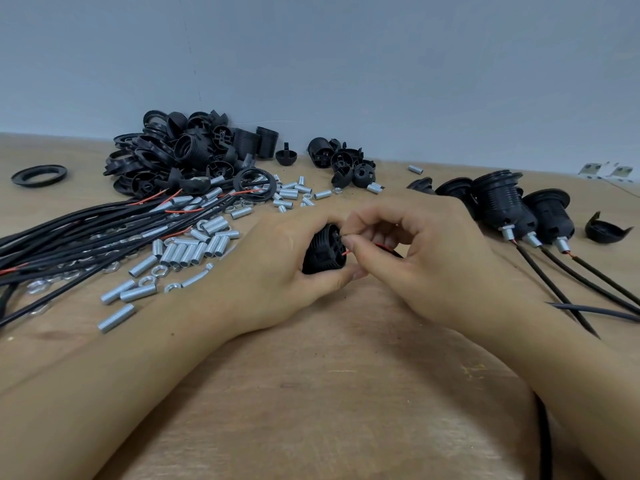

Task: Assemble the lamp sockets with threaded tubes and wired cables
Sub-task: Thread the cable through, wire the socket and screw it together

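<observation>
In the centre of the frame the left hand (277,268) is gripping a black lamp socket (323,249), fingers and thumb curling round its body, w/ the inner end of the socket facing to the right. The right hand (419,251) is pinching a thin red wire (346,252) just at that end, thumb and forefinger closing on it; a black cable (393,251) is showing under the right palm. Both hands are resting low over the wooden counter (329,375). At the left of the frame a bundle of black wired cables (86,233) is lying, w/ red wire ends showing, and beside it, towards the centre, many silver threaded tubes (187,252) and small nuts (159,270) are lying scattered. At the upper left a pile of black socket parts (183,150) is sitting near the wall, and one loose black ring (38,174) is lying apart, further left. At the right of the frame finished sockets (498,199) are lying together, each w/ a tube and cable coming out towards the lower right. One black cap (604,230) is lying at the far right edge.
</observation>
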A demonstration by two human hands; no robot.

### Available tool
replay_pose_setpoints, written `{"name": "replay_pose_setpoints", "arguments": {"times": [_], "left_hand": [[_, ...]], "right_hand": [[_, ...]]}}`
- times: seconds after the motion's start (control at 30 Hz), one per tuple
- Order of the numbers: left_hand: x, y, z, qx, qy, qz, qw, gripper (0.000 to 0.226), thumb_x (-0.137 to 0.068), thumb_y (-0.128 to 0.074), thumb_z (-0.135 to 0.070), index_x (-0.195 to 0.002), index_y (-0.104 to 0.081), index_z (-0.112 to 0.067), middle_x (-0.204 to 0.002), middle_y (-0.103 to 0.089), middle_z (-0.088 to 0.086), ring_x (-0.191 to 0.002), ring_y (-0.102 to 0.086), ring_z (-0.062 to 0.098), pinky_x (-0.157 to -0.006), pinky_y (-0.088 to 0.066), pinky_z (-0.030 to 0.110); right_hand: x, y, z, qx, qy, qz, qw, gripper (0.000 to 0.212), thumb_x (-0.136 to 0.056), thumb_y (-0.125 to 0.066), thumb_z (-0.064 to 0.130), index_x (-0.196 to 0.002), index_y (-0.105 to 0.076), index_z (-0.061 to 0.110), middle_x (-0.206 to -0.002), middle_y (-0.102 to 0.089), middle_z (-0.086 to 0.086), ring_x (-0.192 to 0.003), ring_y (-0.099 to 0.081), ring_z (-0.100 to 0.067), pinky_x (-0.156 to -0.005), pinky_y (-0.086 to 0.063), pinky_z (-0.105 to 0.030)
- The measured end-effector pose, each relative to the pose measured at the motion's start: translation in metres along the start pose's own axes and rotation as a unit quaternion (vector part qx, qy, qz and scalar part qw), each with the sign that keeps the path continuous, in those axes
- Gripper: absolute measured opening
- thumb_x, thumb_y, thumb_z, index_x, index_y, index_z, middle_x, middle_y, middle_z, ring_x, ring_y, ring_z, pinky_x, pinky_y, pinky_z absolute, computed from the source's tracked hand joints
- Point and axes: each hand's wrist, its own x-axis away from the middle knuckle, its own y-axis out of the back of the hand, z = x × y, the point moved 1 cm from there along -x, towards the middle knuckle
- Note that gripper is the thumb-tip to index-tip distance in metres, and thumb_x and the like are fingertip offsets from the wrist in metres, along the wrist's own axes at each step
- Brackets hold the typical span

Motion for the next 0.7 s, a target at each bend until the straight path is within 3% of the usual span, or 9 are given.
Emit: {"name": "replay_pose_setpoints", "arguments": {"times": [0.1, 0.2, 0.3, 0.43, 0.53, 0.63, 0.7], "left_hand": [[-0.0006, 0.0008, -0.0007, -0.008, -0.009, 0.014, 1.0, 0.032, -0.086, -0.07, -0.039, -0.109, -0.066, -0.018, -0.089, -0.066, -0.016, -0.083, -0.057, 0.001, -0.073, -0.044, 0.019], [0.0005, 0.0021, 0.0005, -0.019, -0.001, 0.035, 0.999, 0.03, -0.085, -0.065, -0.045, -0.102, -0.066, -0.02, -0.08, -0.064, -0.013, -0.078, -0.056, 0.007, -0.07, -0.043, 0.025], [0.001, 0.0016, 0.0005, -0.015, 0.015, 0.04, 0.999, 0.024, -0.083, -0.068, -0.047, -0.088, -0.059, -0.026, -0.067, -0.053, -0.014, -0.072, -0.052, 0.012, -0.065, -0.041, 0.029], [-0.0001, 0.0017, -0.0012, 0.003, 0.017, 0.043, 0.999, 0.023, -0.084, -0.074, -0.038, -0.086, -0.058, -0.022, -0.065, -0.052, -0.01, -0.065, -0.051, 0.014, -0.062, -0.043, 0.036], [0.0, 0.001, -0.0028, 0.018, 0.021, 0.04, 0.999, 0.025, -0.084, -0.071, -0.042, -0.089, -0.061, -0.019, -0.065, -0.052, -0.01, -0.064, -0.051, 0.015, -0.059, -0.041, 0.032], [-0.0008, -0.0008, -0.0037, 0.044, 0.02, 0.039, 0.998, 0.025, -0.086, -0.071, -0.04, -0.094, -0.065, -0.017, -0.063, -0.051, -0.013, -0.06, -0.051, 0.012, -0.056, -0.036, 0.021], [-0.0012, -0.0017, -0.0028, 0.043, 0.019, 0.035, 0.998, 0.024, -0.087, -0.072, -0.039, -0.092, -0.064, -0.017, -0.064, -0.052, -0.01, -0.06, -0.051, 0.014, -0.056, -0.038, 0.025]], "right_hand": [[-0.0004, 0.0022, 0.002, 0.034, 0.021, 0.008, 0.999, 0.006, -0.082, -0.065, 0.009, -0.08, -0.07, 0.012, -0.071, -0.062, 0.002, -0.067, -0.056, -0.014, -0.065, -0.049, -0.036], [0.0012, -0.0004, 0.0024, 0.037, 0.016, 0.021, 0.999, 0.006, -0.084, -0.067, 0.009, -0.081, -0.07, 0.012, -0.072, -0.062, 0.001, -0.068, -0.056, -0.014, -0.066, -0.049, -0.034], [0.0007, 0.0007, -0.0008, -0.069, -0.058, 0.035, 0.995, 0.012, -0.087, -0.071, 0.007, -0.083, -0.071, 0.018, -0.078, -0.067, -0.001, -0.068, -0.058, -0.014, -0.063, -0.051, -0.025], [0.0002, 0.003, -0.0008, -0.13, -0.099, 0.036, 0.986, 0.012, -0.088, -0.07, 0.011, -0.084, -0.07, 0.021, -0.084, -0.07, -0.005, -0.071, -0.061, -0.02, -0.062, -0.055, -0.033], [-0.0002, 0.0032, 0.0017, -0.155, -0.11, 0.041, 0.981, 0.008, -0.088, -0.069, 0.01, -0.085, -0.071, 0.017, -0.084, -0.069, -0.01, -0.07, -0.061, -0.023, -0.061, -0.056, -0.031], [-0.0022, 0.0069, 0.0001, -0.206, -0.137, 0.055, 0.967, 0.007, -0.088, -0.067, 0.007, -0.084, -0.071, 0.012, -0.077, -0.067, -0.016, -0.061, -0.057, -0.011, -0.062, -0.052, -0.022], [-0.003, 0.0081, -0.0021, -0.198, -0.143, 0.063, 0.968, 0.006, -0.088, -0.068, 0.007, -0.084, -0.071, 0.01, -0.077, -0.068, -0.014, -0.063, -0.057, -0.006, -0.065, -0.05, -0.022]]}}
